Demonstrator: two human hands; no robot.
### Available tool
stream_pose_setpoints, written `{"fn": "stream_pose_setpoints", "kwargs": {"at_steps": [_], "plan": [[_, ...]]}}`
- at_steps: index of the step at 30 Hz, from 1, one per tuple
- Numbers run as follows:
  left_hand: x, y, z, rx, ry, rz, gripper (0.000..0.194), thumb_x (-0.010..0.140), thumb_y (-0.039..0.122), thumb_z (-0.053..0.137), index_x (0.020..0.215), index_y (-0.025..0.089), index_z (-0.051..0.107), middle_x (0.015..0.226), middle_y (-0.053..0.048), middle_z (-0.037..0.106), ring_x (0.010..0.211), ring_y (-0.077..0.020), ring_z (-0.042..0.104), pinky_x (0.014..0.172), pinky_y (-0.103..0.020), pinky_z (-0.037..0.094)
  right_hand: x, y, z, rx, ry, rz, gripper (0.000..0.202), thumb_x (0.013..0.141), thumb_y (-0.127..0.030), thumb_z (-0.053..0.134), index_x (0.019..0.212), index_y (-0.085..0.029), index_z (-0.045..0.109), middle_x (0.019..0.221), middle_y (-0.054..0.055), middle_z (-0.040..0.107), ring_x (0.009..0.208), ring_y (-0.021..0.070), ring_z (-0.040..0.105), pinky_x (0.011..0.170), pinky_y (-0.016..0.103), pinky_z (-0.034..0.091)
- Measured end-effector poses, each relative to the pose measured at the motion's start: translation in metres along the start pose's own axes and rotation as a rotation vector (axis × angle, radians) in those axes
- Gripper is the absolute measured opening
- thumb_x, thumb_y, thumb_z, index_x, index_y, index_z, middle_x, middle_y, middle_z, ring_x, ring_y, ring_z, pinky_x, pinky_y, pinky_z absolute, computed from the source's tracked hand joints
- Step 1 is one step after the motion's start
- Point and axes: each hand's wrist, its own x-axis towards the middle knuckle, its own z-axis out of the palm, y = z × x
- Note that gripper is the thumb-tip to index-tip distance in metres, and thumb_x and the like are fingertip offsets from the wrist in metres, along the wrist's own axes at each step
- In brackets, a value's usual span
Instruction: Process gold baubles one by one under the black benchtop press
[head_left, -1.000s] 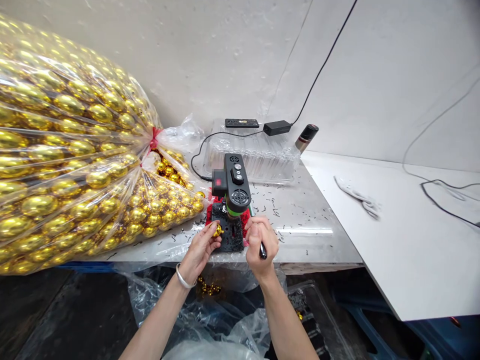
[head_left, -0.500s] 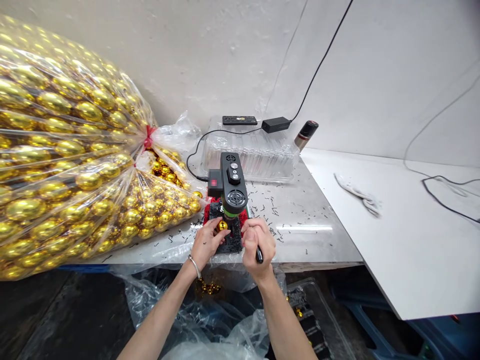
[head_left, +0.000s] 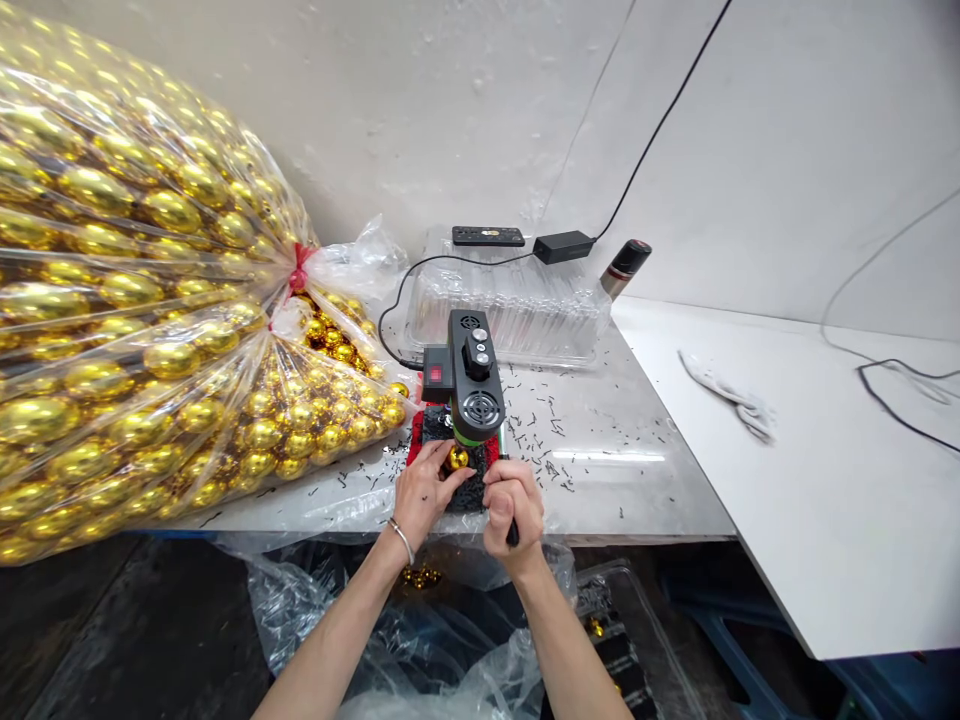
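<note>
My left hand [head_left: 426, 490] pinches a shiny gold ball [head_left: 458, 458] between thumb and fingers, right beneath the head of a small black bench press machine [head_left: 478, 375]. The ball's underside and whatever supports it are hidden. My right hand [head_left: 514, 505] is wrapped round the black lever handle [head_left: 513, 533] at the machine's right side; only the handle's end shows below the fist. Red and black base parts [head_left: 493, 450] of the machine are visible around the ball, strewn with dark shavings.
Left, a huge clear bag [head_left: 150, 330] bulges with gold balls. Behind the machine, a clear plastic tray [head_left: 517, 310] carries a power adapter [head_left: 564, 246] and a dark flat device [head_left: 487, 236]. A flask [head_left: 626, 268] and glove [head_left: 727, 395] sit rightward. Plastic sheeting [head_left: 360, 620] hangs below.
The view has shifted slightly, so the scene sits a little further right. My right hand and the lever handle have come slightly lower and nearer me. The left hand still holds the ball.
</note>
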Motion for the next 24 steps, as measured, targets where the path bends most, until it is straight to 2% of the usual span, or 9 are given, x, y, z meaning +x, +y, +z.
{"fn": "stream_pose_setpoints", "kwargs": {"at_steps": [4,7,11,15,18,21,24], "plan": [[0.000,0.000,0.001,0.044,0.000,0.011,0.028,0.078,0.035,0.068,0.103,0.022,0.068,0.105,-0.006,0.065,0.077,-0.0188,0.061,0.069,-0.027,0.045,-0.009,0.010,0.009,-0.017,0.091,-0.061,0.025,0.093,-0.020,0.031,0.073,-0.021,0.048,0.073,0.001,0.053,0.069,0.0141,0.054,0.068,0.035,0.047],[0.001,0.000,0.001,0.043,-0.015,0.008,0.029,0.078,0.035,0.067,0.104,0.022,0.067,0.107,-0.006,0.064,0.081,-0.0198,0.061,0.071,-0.027,0.046,-0.015,0.016,0.015,-0.036,0.129,-0.047,0.027,0.094,-0.022,0.029,0.073,-0.022,0.045,0.071,0.000,0.052,0.066,0.0136,0.054,0.075,0.039,0.047],[0.001,0.000,0.000,-0.031,0.003,-0.011,0.027,0.076,0.035,0.069,0.100,0.023,0.068,0.106,-0.006,0.065,0.087,-0.0215,0.061,0.077,-0.028,0.047,-0.022,0.022,0.019,-0.023,0.118,-0.029,0.026,0.093,-0.021,0.028,0.073,-0.022,0.045,0.072,-0.001,0.051,0.066,0.0135,0.054,0.077,0.040,0.048],[0.001,0.001,-0.002,-0.052,-0.001,-0.006,0.026,0.075,0.035,0.069,0.098,0.022,0.069,0.104,-0.007,0.065,0.084,-0.0221,0.061,0.078,-0.030,0.047,-0.021,0.025,0.016,-0.056,0.040,-0.138,0.023,0.091,-0.018,0.032,0.073,-0.021,0.046,0.074,0.001,0.053,0.068,0.0140,0.055,0.070,0.035,0.048],[0.004,0.002,-0.002,-0.041,0.005,0.005,0.027,0.074,0.034,0.070,0.098,0.022,0.069,0.106,-0.007,0.065,0.090,-0.0235,0.062,0.080,-0.031,0.047,-0.007,0.014,0.012,-0.030,0.064,-0.132,0.025,0.090,-0.015,0.033,0.069,-0.021,0.045,0.071,0.001,0.051,0.066,0.0139,0.052,0.063,0.032,0.045],[0.006,0.003,-0.002,-0.073,0.012,-0.002,0.029,0.071,0.030,0.073,0.099,0.021,0.069,0.104,-0.007,0.066,0.093,-0.0241,0.062,0.084,-0.033,0.047,0.018,-0.006,0.004,0.041,0.128,-0.006,0.028,0.089,-0.012,0.035,0.065,-0.021,0.044,0.065,-0.001,0.048,0.064,0.0129,0.050,0.058,0.028,0.041],[-0.003,0.003,-0.009,-0.132,0.030,0.011,0.031,0.072,0.030,0.073,0.101,0.020,0.069,0.103,-0.008,0.066,0.094,-0.0246,0.061,0.087,-0.035,0.046,0.045,-0.024,-0.004,0.058,0.108,0.126,0.030,0.091,-0.014,0.037,0.063,-0.020,0.042,0.065,-0.001,0.047,0.067,0.0128,0.051,0.062,0.028,0.040]]}}
